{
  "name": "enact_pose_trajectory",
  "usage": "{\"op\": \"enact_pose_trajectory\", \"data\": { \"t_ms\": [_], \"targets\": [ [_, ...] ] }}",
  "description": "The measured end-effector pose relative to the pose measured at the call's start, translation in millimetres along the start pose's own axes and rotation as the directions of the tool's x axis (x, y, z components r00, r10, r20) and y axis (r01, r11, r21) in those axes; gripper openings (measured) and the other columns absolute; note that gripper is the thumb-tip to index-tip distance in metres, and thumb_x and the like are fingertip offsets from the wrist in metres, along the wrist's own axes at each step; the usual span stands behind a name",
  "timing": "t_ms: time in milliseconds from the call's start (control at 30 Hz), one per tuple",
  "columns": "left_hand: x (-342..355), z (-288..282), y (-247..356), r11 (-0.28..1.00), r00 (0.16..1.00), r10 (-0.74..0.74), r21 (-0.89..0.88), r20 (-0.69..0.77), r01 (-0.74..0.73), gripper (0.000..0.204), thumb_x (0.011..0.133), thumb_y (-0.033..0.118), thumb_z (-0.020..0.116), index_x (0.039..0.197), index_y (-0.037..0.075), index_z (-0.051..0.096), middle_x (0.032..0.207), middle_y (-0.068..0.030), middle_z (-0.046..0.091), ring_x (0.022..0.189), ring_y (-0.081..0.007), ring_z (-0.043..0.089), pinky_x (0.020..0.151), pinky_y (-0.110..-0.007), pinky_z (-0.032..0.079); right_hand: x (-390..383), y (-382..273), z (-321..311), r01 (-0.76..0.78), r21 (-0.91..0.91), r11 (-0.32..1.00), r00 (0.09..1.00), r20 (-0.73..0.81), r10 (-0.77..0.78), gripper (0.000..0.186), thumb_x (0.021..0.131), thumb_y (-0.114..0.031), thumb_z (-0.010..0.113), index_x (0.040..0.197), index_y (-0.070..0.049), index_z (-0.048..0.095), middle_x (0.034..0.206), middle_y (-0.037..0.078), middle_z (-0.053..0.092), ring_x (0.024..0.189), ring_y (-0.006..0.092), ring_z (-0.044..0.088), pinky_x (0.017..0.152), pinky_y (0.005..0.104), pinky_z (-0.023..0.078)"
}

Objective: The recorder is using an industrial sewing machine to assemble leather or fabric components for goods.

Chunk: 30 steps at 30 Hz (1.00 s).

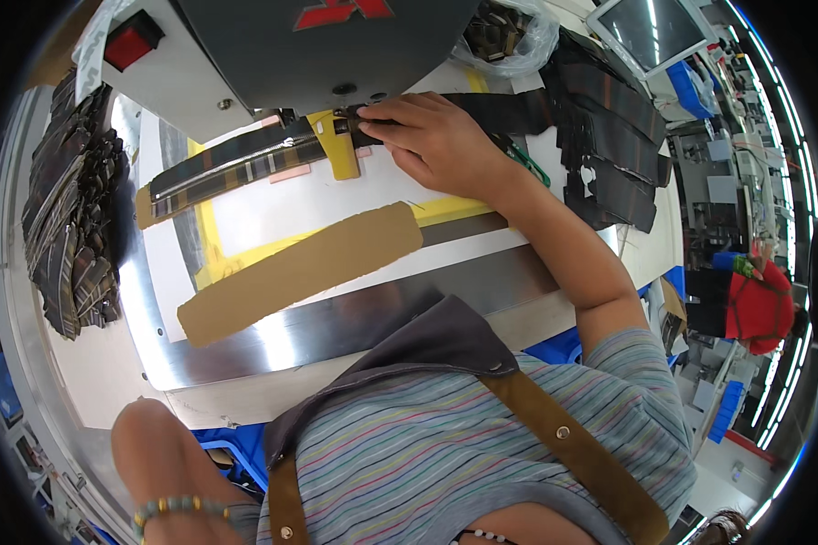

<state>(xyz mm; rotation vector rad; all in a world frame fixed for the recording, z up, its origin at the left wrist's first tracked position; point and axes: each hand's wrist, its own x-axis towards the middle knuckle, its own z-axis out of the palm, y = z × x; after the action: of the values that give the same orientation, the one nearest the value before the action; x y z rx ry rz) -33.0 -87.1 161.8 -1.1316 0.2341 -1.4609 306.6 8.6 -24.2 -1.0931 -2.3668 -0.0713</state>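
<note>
My right hand [450, 145] reaches in from the right, its fingers pressed together at a dark strip by a yellow piece [335, 145] under the machine head [336, 45]. Its fingertips hide part of what they grip. Left of the yellow piece lies a plaid fabric strip [273, 165] with a shiny line along it. A dark fabric strip [504, 111] extends to the right of the hand. At the lower left my left arm [159, 445] is bent, with a beaded bracelet [182, 506] at the wrist. The left hand itself is beyond the lower edge.
A tan board strip [300, 271] lies in front on the work plate, near yellow tape [236, 257]. Bundles of plaid strips [77, 218] sit at the left, dark strips [613, 118] at the right. A clear plastic bag [509, 36] stands at the back; another person [762, 304] is farther right.
</note>
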Motion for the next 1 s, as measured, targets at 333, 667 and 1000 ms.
{"op": "enact_pose_trajectory", "data": {
  "t_ms": [333, 667, 1000],
  "targets": [
    [-146, 9, 89, 0.459, 0.180, 0.221, -0.266, 0.958, 0.848, 0.030, 0.090, 0.016, 0.075, 0.114, -0.004, 0.072, 0.120, -0.0169, 0.072, 0.110, -0.0336, 0.070, 0.092, -0.043, 0.060, 4, 0, -2, 0.017, -0.039, 0.999, 1.000, 0.000, -0.017, 0.030, 0.089, -0.006, 0.075, 0.119, -0.004, 0.078, 0.132, 0.006, 0.072, 0.116, 0.0260, 0.071, 0.100, 0.0406, 0.057],
    [-206, 10, 118, 0.571, -0.077, 0.069, 0.024, 0.995, 0.821, 0.043, 0.098, 0.019, 0.075, 0.135, -0.004, 0.071, 0.133, -0.0148, 0.073, 0.125, -0.0337, 0.066, 0.106, -0.043, 0.056, 6, 0, -4, 0.019, -0.030, 0.999, 1.000, -0.006, -0.020, 0.029, 0.089, -0.005, 0.075, 0.118, -0.004, 0.078, 0.133, 0.007, 0.072, 0.116, 0.0267, 0.071, 0.101, 0.0414, 0.057],
    [-208, 7, 120, 0.556, -0.095, 0.048, 0.053, 0.994, 0.830, 0.044, 0.098, 0.019, 0.075, 0.135, -0.004, 0.071, 0.133, -0.0149, 0.073, 0.126, -0.0342, 0.065, 0.108, -0.044, 0.054, 5, 2, -2, 0.006, -0.004, 1.000, 0.999, -0.044, -0.006, 0.030, 0.092, -0.005, 0.073, 0.121, -0.004, 0.078, 0.131, 0.007, 0.073, 0.115, 0.0272, 0.071, 0.101, 0.0420, 0.057]
  ]
}}
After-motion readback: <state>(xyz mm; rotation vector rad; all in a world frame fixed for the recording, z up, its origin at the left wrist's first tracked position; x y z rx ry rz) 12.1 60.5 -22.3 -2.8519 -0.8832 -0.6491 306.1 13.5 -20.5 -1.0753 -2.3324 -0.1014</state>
